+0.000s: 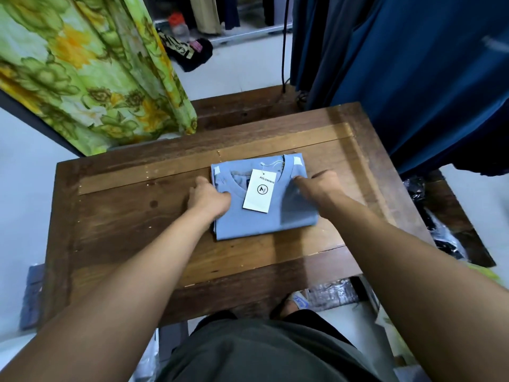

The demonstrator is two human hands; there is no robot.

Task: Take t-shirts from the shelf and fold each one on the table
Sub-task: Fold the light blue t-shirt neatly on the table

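A light blue t-shirt (275, 219) lies folded into a neat rectangle in the middle of the wooden table (115, 216), collar facing away from me, with a white hang tag (259, 193) on top. My left hand (208, 198) grips the shirt's left edge, thumb on top and fingers curled at the side. My right hand (319, 186) holds the right edge the same way, thumb lying on the fabric near the collar; it is slightly blurred.
A green and yellow floral cloth (91, 70) hangs at the back left. Dark blue garments (413, 64) hang at the back right, close to the table's corner. Plastic-wrapped packages (446, 238) lie beside and under the table on the right. Dark clothes (190, 51) sit on the floor behind.
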